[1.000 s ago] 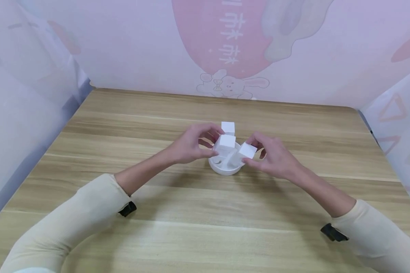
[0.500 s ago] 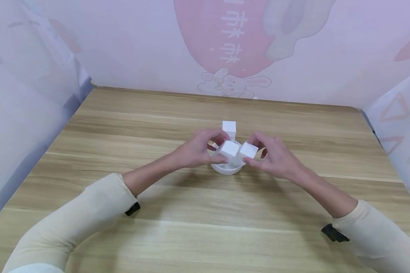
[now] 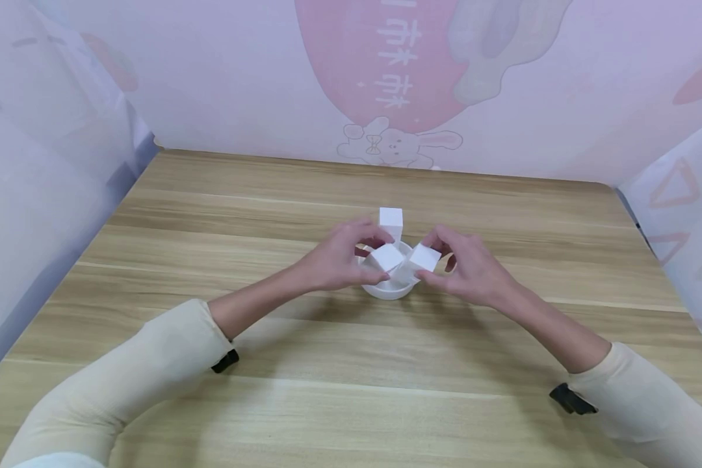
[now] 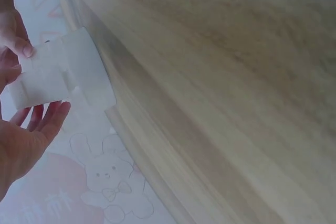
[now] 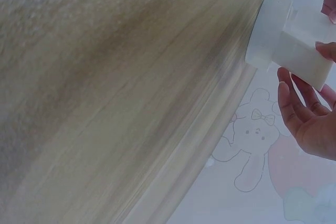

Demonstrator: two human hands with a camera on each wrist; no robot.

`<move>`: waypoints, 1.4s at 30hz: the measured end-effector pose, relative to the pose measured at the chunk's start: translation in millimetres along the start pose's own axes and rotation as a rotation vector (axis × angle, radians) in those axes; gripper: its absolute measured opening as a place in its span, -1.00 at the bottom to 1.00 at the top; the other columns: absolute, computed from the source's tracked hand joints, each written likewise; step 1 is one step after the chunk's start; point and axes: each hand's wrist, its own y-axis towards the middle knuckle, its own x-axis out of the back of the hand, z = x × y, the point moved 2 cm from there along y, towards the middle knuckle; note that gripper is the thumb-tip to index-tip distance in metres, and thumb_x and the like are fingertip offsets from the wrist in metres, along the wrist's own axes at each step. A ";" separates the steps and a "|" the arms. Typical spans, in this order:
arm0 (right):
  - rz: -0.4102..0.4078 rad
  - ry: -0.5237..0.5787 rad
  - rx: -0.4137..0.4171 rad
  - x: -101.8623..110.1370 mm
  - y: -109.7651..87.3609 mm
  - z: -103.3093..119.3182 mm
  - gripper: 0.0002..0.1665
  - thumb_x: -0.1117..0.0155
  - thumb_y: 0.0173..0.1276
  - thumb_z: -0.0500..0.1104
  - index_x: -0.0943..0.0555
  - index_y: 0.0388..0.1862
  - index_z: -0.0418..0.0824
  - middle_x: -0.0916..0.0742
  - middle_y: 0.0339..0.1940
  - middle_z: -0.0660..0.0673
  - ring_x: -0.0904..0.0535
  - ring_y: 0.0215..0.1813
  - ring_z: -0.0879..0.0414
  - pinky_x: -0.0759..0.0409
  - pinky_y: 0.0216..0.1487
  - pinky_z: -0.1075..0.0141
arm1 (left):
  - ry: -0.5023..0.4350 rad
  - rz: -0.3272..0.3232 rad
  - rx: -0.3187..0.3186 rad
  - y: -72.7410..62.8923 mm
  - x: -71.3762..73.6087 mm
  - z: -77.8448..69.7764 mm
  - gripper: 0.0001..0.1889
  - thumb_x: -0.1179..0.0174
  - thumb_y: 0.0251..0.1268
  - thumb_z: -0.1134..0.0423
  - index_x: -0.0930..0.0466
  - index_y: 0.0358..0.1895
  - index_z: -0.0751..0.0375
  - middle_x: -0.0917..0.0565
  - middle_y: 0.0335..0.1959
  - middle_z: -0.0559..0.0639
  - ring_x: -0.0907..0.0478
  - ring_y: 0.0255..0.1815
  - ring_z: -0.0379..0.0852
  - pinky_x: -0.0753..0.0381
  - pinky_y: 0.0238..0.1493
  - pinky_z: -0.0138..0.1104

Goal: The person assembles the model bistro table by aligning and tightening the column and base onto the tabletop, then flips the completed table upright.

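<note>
A white round dish [image 3: 388, 294] stands on the wooden table, with three white square-topped blocks rising from it. My left hand [image 3: 342, 259] pinches the left block [image 3: 388, 257] between thumb and fingers; its top sits turned, a corner toward me. On the other side, my right hand [image 3: 472, 268] grips the right block [image 3: 425, 258], which leans outward. No hand touches the back block [image 3: 391, 221], upright behind them. In the right wrist view the right block [image 5: 302, 60] reaches down to the dish [image 5: 268, 30]. The dish's inside is mostly hidden by blocks and fingers.
The wooden table [image 3: 351, 390] stretches around the dish on every side. A pale printed wall [image 3: 240, 84] with rabbit drawings stands along its back edge, and pale panels flank both sides. Each sleeve carries a black clip [image 3: 225, 361].
My left hand has moved rightward and slightly nearer me with the left block, which has turned so its top now sits askew. My right hand and the back block have hardly moved.
</note>
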 end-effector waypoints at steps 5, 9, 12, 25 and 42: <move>0.000 0.012 0.004 -0.1 0.4 -0.3 -0.62 -0.56 0.20 -0.29 -0.59 -0.07 -0.26 -0.77 -0.27 -0.07 -0.67 -0.23 0.05 -0.68 -0.29 0.18 | 0.038 0.051 -0.019 -1.2 7.3 0.5 -0.48 -0.38 0.01 0.54 -0.61 0.16 0.41 -0.72 0.07 0.19 -0.64 0.12 0.07 -0.66 0.20 -0.08; 0.001 0.018 0.005 0.1 0.6 0.1 -0.62 -0.56 0.20 -0.29 -0.59 -0.07 -0.27 -0.77 -0.27 -0.08 -0.67 -0.23 0.05 -0.68 -0.28 0.14 | 0.078 0.073 -0.037 -1.6 11.2 0.2 -0.55 -0.30 0.00 0.55 -0.67 0.08 0.36 -0.74 0.06 0.14 -0.62 0.11 0.05 -0.64 0.20 -0.04; 0.002 0.015 0.004 0.5 0.6 0.6 -0.62 -0.56 0.19 -0.30 -0.58 -0.07 -0.27 -0.77 -0.27 -0.09 -0.67 -0.23 0.05 -0.69 -0.28 0.14 | 0.088 0.090 -0.068 -2.0 11.9 -0.3 -0.56 -0.28 0.03 0.55 -0.69 0.07 0.34 -0.73 0.09 0.15 -0.60 0.13 0.06 -0.66 0.17 -0.05; 0.004 0.012 -0.007 -0.1 0.2 1.4 -0.62 -0.57 0.20 -0.28 -0.58 -0.07 -0.26 -0.77 -0.27 -0.08 -0.68 -0.23 0.04 -0.67 -0.28 0.20 | -0.068 0.061 0.072 -7.9 8.9 1.3 -0.49 -0.46 0.11 0.48 -0.52 0.15 0.43 -0.53 0.17 0.21 -0.58 0.18 0.14 -0.73 0.12 -0.11; -0.005 0.023 -0.005 -1.0 1.0 -0.4 -0.63 -0.56 0.19 -0.30 -0.58 -0.08 -0.27 -0.77 -0.24 -0.10 -0.66 -0.22 0.05 -0.69 -0.28 0.16 | -0.081 0.045 0.054 -5.7 18.4 7.6 -0.52 -0.22 0.03 0.64 -0.62 0.13 0.47 -0.66 0.18 0.27 -0.63 0.14 0.14 -0.65 0.24 -0.06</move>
